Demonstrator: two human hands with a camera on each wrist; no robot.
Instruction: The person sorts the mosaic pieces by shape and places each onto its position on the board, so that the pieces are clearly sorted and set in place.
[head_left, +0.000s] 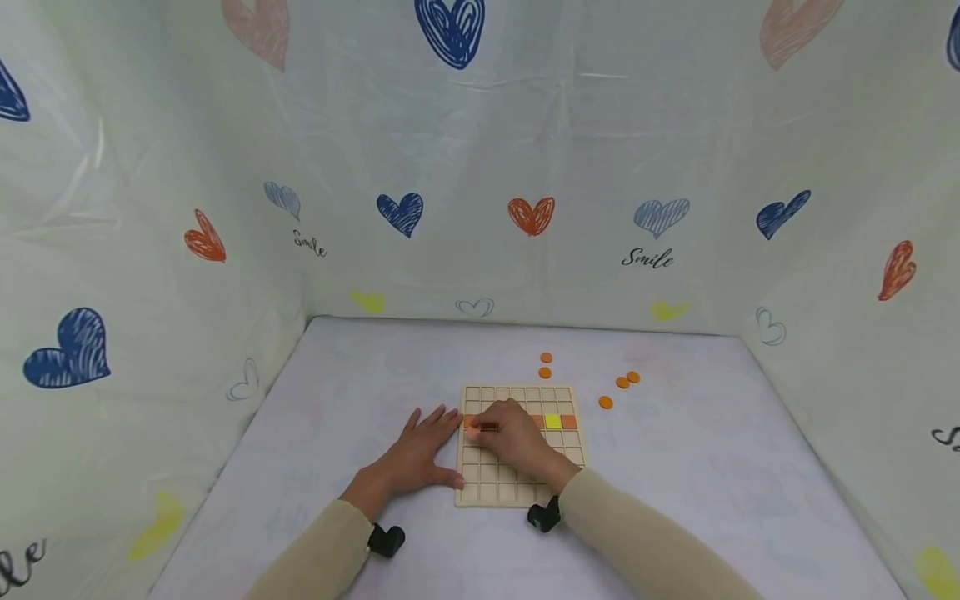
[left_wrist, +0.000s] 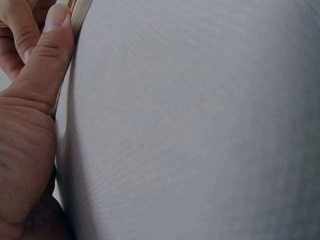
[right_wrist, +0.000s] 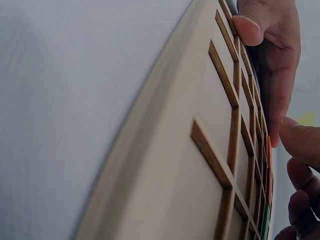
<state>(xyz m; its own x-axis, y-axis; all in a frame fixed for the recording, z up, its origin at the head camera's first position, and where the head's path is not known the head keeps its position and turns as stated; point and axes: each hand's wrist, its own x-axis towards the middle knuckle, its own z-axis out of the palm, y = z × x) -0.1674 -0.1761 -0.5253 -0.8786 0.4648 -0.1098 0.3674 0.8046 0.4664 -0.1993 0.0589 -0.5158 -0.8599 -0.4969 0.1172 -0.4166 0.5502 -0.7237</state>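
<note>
A square wooden grid board point(head_left: 487, 494) lies on the table. One row bears coloured square tiles, among them a yellow tile point(head_left: 552, 422) and an orange tile point(head_left: 568, 422); part of a green tile point(right_wrist: 265, 220) shows in the right wrist view. My left hand point(head_left: 415, 454) rests flat with fingers spread, its thumb and fingertips against the board's left edge. Over the board, my right hand point(head_left: 517, 437) has bent fingers at the row's left end, beside an orange tile point(head_left: 469, 420). The hand hides the row's middle, and whether its fingertips pinch something is unclear.
Two orange discs point(head_left: 545, 372) lie behind the board. Three more orange discs point(head_left: 622, 382) are scattered to its right. A white cloth covers the table point(head_left: 675, 483), and heart-printed curtains point(head_left: 480, 275) enclose its back and sides.
</note>
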